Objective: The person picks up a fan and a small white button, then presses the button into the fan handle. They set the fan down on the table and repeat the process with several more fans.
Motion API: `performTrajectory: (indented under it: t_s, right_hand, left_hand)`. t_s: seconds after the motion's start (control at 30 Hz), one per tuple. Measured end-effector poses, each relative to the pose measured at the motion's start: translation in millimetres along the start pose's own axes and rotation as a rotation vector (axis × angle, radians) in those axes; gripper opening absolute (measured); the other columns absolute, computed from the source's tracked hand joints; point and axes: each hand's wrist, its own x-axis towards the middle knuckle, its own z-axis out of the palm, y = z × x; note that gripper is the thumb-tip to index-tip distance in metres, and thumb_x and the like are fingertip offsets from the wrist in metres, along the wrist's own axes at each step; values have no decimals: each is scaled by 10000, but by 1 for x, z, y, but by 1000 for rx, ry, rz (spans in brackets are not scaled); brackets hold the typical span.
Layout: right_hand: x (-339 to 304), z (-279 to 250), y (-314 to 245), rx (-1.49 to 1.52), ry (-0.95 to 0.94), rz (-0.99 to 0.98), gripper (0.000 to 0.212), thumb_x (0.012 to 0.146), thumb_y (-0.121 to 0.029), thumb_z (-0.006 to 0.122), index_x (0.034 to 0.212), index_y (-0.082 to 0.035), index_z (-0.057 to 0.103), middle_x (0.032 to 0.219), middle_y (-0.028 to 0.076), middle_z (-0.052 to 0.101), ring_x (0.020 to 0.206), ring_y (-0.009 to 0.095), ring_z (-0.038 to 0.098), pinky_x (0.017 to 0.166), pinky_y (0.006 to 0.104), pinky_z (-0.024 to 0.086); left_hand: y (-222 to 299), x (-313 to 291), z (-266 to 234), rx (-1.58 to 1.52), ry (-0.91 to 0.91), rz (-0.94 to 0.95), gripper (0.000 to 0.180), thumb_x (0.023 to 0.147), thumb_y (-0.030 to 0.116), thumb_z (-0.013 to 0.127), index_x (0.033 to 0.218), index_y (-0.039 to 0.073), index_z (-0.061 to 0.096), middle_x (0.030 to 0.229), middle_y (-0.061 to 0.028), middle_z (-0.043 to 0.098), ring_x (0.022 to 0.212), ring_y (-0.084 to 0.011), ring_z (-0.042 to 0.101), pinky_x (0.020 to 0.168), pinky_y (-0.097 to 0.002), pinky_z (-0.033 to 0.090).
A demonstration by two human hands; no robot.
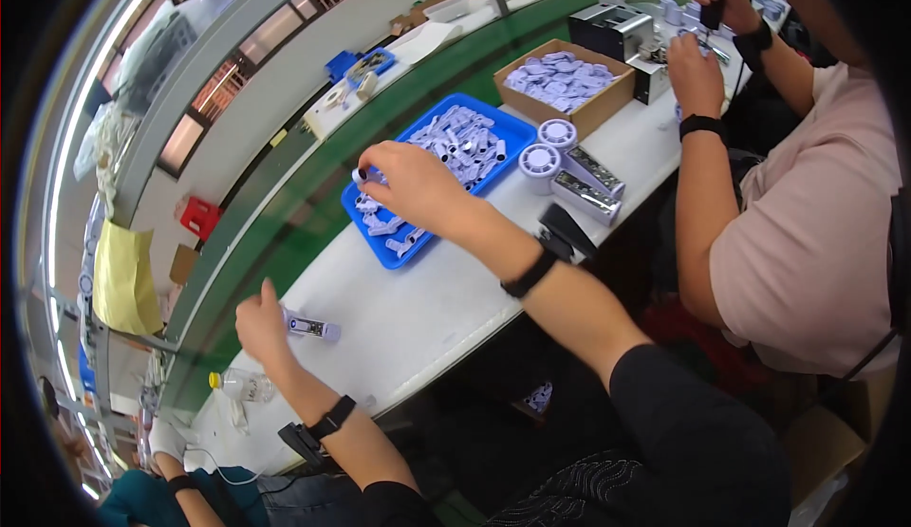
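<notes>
My left hand (261, 326) is closed around one end of a small lavender handheld fan (318, 328) low over the white bench. The fan's open handle, with a circuit board inside, sticks out to the right, while its other end is hidden by my fingers. Over the blue tray (391, 259), my right hand (410, 184) pinches a small lavender plastic part with a dark end (359, 175). Under that hand, the tray holds many similar lavender handle parts (460, 138). Two more handheld fans (588, 195) lie right of the tray, their handles open and boards showing.
A cardboard box (593, 111) of lavender plastic pieces stands behind the fans, beside a black-and-silver machine (612, 32). A clear bottle with a yellow cap (242, 385) is near my left hand. To the right, a co-worker (797, 204) uses a dark hand-held tool.
</notes>
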Motion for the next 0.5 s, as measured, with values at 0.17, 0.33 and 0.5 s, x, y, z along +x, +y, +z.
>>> performTrajectory:
  t_s: [0.17,0.33,0.5]
  right_hand:
    - [-80,-76,-96,397,484,133,294,938,4,821,1210,38,716,1025,135,774,871,178,756,783,297,599]
    - [-140,-97,-100,107,447,151,314,967,20,789,1271,60,720,1051,113,783,909,170,755,838,299,609]
    - [-156,-102,-78,112,377,299,343,964,11,792,1298,52,726,1064,125,784,956,180,754,865,308,611]
  left_hand:
    - [169,-60,63,-502,-42,1049,455,834,160,876,1248,30,739,1290,-185,723,1231,-369,663,1080,-451,514]
    - [267,-111,143,-584,-215,1267,626,738,193,908,1297,3,702,1292,-218,709,1284,-425,631,1092,-476,511]
    - [256,-116,142,-533,-336,1214,680,721,218,933,1316,3,685,1236,-205,702,1226,-420,641,1058,-459,518]
